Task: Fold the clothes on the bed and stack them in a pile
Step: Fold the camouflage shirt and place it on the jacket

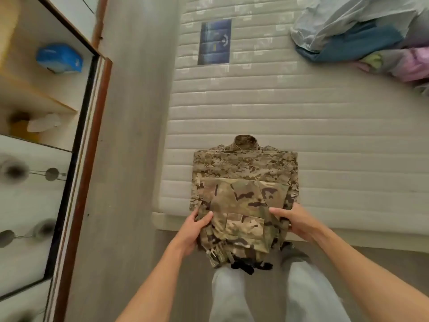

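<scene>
Both bare forearms reach forward over grey-trousered legs. Left hand and right hand pinch the sides of a folded woodland-camouflage garment, fingers clamped on cloth, lowering it onto a folded pixel-camouflage shirt at the white quilted mattress near edge. Its near half overhangs and may slide off. Far right, a crumpled heap of blue and pink clothes waits.

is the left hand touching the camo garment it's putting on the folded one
Touching. The head view shows the left hand gripping the camo garment at its left edge, thumb lying on top of the fabric.
</scene>
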